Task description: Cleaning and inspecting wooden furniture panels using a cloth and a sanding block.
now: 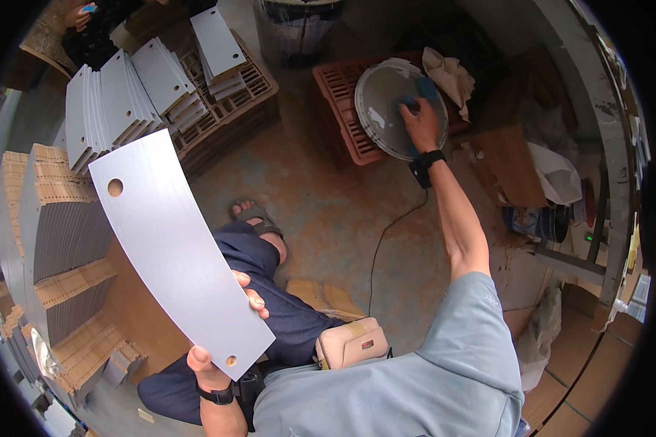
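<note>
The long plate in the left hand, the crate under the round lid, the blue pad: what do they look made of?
Long plate in the left hand: likely brushed sheet metal, with a fine grain, a dull grey sheen and punched holes. Crate: moulded plastic by its look, reddish-brown and slotted. Blue pad under the right hand: probably sponge or cloth; too small to tell.

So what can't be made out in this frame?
Head view only:
- Left hand: its palm is hidden behind the grey metal strip it holds.
- Right hand: its fingertips are hidden by a blue cloth in the round pan.
- Bucket: cut off by the top edge.
- Person at top left: mostly cut off by the rim.
</note>
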Tool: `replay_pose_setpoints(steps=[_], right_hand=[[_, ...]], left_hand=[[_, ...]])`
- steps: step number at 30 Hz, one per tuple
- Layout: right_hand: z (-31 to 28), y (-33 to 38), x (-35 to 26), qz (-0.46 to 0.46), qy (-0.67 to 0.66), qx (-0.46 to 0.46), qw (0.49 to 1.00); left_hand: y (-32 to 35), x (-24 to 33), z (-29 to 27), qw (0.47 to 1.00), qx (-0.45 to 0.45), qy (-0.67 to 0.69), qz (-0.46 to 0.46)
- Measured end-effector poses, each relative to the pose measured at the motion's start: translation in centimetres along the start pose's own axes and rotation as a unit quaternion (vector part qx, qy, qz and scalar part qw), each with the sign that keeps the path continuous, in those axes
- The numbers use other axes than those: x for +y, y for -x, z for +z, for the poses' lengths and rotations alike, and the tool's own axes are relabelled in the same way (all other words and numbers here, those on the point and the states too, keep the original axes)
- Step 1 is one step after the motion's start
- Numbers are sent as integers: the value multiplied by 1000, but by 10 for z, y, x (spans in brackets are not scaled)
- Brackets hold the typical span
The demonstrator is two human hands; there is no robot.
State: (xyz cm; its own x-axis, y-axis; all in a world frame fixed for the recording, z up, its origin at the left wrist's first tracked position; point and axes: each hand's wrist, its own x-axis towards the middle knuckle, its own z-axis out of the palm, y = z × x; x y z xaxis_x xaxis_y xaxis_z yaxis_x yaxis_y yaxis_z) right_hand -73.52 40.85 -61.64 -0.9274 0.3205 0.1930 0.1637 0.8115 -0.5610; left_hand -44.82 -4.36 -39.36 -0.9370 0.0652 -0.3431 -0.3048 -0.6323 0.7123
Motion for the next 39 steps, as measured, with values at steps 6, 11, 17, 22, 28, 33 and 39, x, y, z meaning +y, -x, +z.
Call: replay_pose_setpoints(steps=[6,11,17,22,28,33,39], right_hand=[[23,-4,-4,-73,37,-10,997],[-21,2,26,-35,81,-21,996],[2,3,-2,3,71,-15,997],[-13,5,-36,-22,83,23,996],[13,-5,-105,-140,-177,-6,974],[-36,19,-189,-98,-373,-84,919],[-54,91,-385,-264,-537,-190,778]], left_hand=[[9,3,-10,999,-2,36,0],[-9,-4,-14,993,-44,100,-37],[6,10,-30,995,-71,70,-20],[2,10,-47,987,-97,128,-9],[32,14,-50,984,-116,130,49],[69,25,-41,976,-104,109,157],[106,90,-73,902,-13,351,249]])
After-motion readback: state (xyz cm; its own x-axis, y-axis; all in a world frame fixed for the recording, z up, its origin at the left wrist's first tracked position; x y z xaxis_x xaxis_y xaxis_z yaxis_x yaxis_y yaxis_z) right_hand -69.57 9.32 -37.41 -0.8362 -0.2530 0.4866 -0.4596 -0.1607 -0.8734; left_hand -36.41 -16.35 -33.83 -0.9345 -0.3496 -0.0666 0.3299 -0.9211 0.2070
